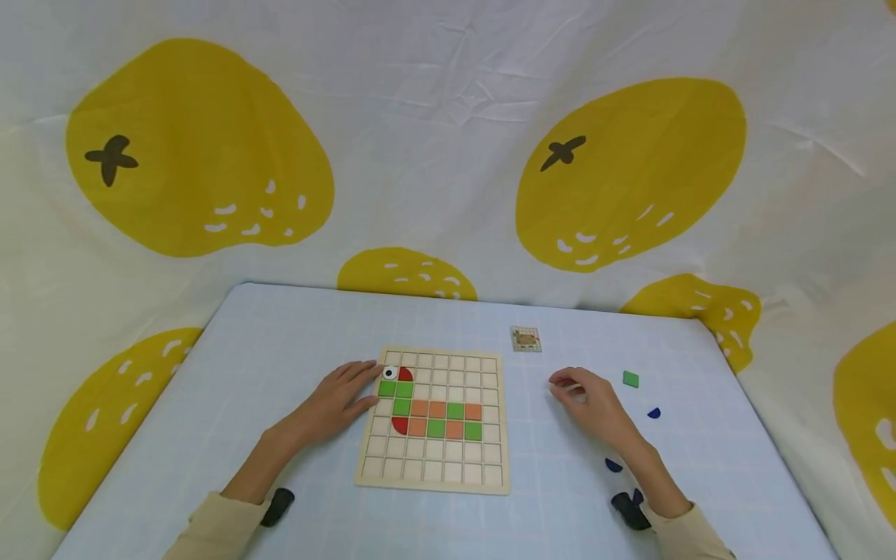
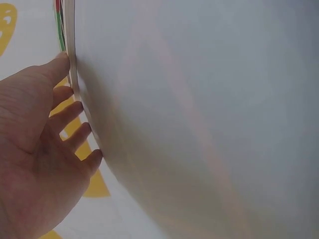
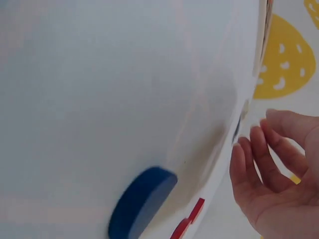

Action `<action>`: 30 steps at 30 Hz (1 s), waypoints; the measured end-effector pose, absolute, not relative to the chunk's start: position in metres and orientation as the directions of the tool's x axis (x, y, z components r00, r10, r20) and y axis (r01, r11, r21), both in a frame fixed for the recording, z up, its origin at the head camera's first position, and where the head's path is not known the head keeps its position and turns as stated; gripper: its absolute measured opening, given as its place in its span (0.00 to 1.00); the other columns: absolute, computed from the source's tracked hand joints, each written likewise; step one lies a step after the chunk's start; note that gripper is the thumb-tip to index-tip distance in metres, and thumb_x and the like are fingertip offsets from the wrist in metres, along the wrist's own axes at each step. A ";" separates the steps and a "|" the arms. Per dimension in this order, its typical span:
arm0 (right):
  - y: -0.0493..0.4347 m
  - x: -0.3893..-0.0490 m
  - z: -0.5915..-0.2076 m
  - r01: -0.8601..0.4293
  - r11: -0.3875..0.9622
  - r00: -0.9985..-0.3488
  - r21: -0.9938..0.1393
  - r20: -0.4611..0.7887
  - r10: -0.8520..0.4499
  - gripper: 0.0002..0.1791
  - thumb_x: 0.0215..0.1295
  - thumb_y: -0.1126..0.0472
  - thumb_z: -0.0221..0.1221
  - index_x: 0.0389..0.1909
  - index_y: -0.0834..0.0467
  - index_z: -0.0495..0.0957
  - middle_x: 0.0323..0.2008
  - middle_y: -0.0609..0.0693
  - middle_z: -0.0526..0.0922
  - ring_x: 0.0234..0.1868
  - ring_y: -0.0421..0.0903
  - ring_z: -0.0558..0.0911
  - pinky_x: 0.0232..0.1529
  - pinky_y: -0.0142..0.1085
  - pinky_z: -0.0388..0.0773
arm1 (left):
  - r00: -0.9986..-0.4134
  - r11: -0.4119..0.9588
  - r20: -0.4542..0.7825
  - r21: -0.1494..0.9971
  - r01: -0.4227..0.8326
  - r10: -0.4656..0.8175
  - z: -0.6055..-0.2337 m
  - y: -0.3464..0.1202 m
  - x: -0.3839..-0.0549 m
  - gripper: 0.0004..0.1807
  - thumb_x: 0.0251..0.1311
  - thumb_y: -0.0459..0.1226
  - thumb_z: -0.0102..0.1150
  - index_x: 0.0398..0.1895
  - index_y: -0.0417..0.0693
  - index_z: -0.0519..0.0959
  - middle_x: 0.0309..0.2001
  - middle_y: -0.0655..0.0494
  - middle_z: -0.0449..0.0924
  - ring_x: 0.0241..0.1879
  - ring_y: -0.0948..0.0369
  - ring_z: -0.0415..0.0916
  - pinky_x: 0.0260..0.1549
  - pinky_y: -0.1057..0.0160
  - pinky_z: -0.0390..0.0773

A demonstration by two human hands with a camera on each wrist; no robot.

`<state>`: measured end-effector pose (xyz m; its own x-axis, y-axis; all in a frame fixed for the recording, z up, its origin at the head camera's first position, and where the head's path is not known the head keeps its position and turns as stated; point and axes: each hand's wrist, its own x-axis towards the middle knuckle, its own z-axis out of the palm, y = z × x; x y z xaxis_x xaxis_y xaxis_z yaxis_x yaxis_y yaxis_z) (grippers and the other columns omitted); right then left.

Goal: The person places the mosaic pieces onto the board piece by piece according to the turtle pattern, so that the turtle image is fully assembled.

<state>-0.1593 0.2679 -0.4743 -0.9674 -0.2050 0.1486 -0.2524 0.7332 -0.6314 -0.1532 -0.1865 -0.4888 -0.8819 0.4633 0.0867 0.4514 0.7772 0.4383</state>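
The left grip (image 1: 332,400) is released, its fingers extended against the left edge of one pale wooden, gridded board (image 1: 434,488) on the table (image 1: 301,327). The right grip (image 1: 586,403) is released, fingers loosely bent, well right of it. Six green squares (image 1: 402,407), five orange squares (image 1: 437,409), two red pieces (image 1: 405,375) and one eye tile (image 1: 390,373) are seated; beyond, one card (image 1: 526,339) is noted.

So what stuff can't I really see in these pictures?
- Card: head view, its printed picture is too small.
- Dark blue piece: head view, partly hidden by the black wrist device.
- Board: left wrist view, edge-on and cut off by the top edge.
- Lower red piece: right wrist view, cut off by the bottom edge.
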 end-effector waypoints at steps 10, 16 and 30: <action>0.306 -0.167 -0.463 -0.218 0.759 -0.975 -0.613 0.167 -0.145 0.09 0.71 0.65 0.65 0.48 0.63 0.83 0.43 0.56 0.86 0.44 0.52 0.83 0.50 0.49 0.84 | -0.878 0.770 0.098 0.442 0.460 0.468 -0.488 -0.188 -0.152 0.31 0.74 0.41 0.60 0.76 0.42 0.67 0.73 0.42 0.67 0.72 0.41 0.62 0.70 0.37 0.63; 0.326 -0.167 -0.466 -0.130 0.777 -0.991 -0.616 0.110 -0.079 0.11 0.72 0.63 0.64 0.51 0.63 0.82 0.45 0.58 0.86 0.46 0.55 0.85 0.46 0.37 0.86 | -0.880 0.774 0.106 0.434 0.460 0.463 -0.489 -0.188 -0.152 0.31 0.73 0.43 0.60 0.76 0.42 0.68 0.73 0.41 0.67 0.71 0.40 0.62 0.69 0.36 0.63; 0.355 -0.173 -0.471 0.069 0.797 -0.998 -0.600 -0.042 0.055 0.22 0.75 0.59 0.59 0.64 0.66 0.74 0.61 0.72 0.70 0.58 0.68 0.72 0.59 0.63 0.76 | -0.880 0.763 0.111 0.455 0.459 0.462 -0.486 -0.187 -0.151 0.31 0.73 0.41 0.60 0.75 0.42 0.68 0.73 0.41 0.67 0.72 0.41 0.62 0.69 0.36 0.63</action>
